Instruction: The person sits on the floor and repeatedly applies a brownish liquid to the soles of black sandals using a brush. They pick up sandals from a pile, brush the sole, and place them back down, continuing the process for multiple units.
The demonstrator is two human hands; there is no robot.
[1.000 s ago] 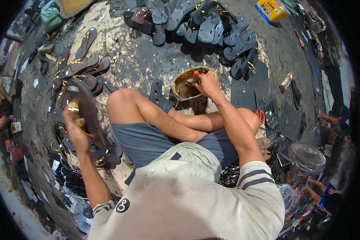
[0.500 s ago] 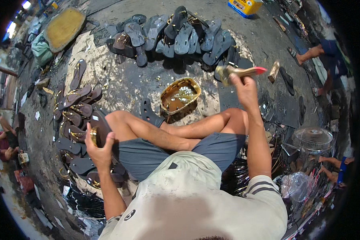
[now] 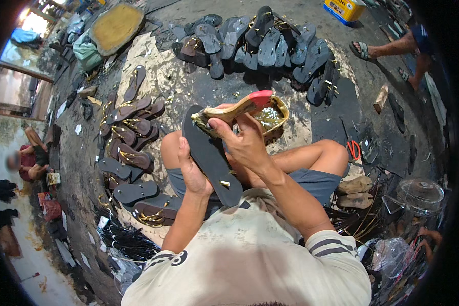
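My left hand (image 3: 194, 171) grips a dark sandal (image 3: 211, 158) by its edge, with the underside turned up and a pale strap end poking out near the lower end. My right hand (image 3: 250, 145) is closed on a brush (image 3: 245, 106) with a wooden handle and a red tip. Its glue-coated bristles touch the sole close to the upper end. Behind the brush and right hand, partly covered by them, stands a yellow-rimmed tub (image 3: 285, 113) of amber, shiny liquid that looks like glue.
Sandals with gold straps (image 3: 132, 125) lie in rows on my left. Dark upturned sandals (image 3: 270, 46) form an arc at the far side. To the right are red-handled scissors (image 3: 353, 149), wooden foot forms (image 3: 355, 191) and a fan (image 3: 419, 196). Another person's sandalled foot (image 3: 362, 50) is at the far right.
My right hand has brought the brush from the far right onto the sandal. My left hand has moved the sandal inward and turned its underside up. The view has shifted.
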